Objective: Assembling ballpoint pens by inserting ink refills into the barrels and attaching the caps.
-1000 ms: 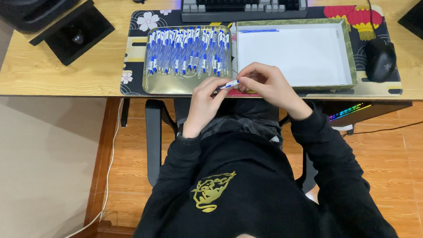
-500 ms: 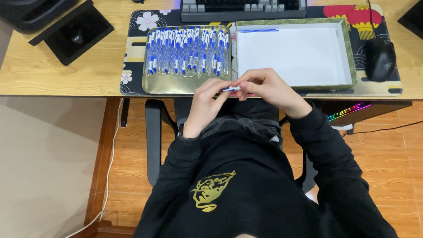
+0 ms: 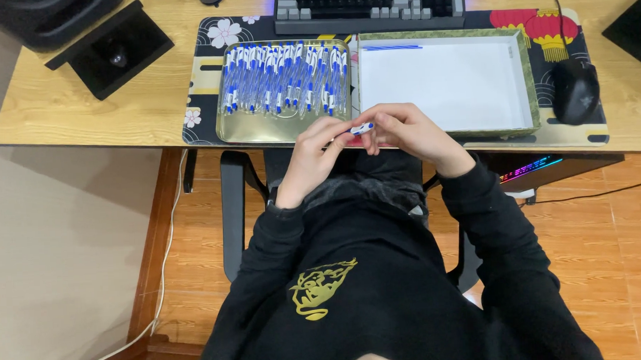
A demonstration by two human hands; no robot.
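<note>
Both hands (image 3: pixel 365 139) pinch blue-white pen (image 3: pixel 361 129), fingers closed.

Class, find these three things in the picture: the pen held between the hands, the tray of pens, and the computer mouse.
pen (image 3: pixel 361 129), head view, on its white and blue end showing between the fingers.
tray of pens (image 3: pixel 255 129), head view, on its bare metal floor near the front rim.
computer mouse (image 3: pixel 575 90), head view, on its black back.

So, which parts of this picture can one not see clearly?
- Blue and white pen, head view: mostly covered by the fingers of the left hand and right hand.
- Grey and black keyboard: cut off by the top edge.
- Pens in the gold metal tray: too small and overlapping to count.
</note>
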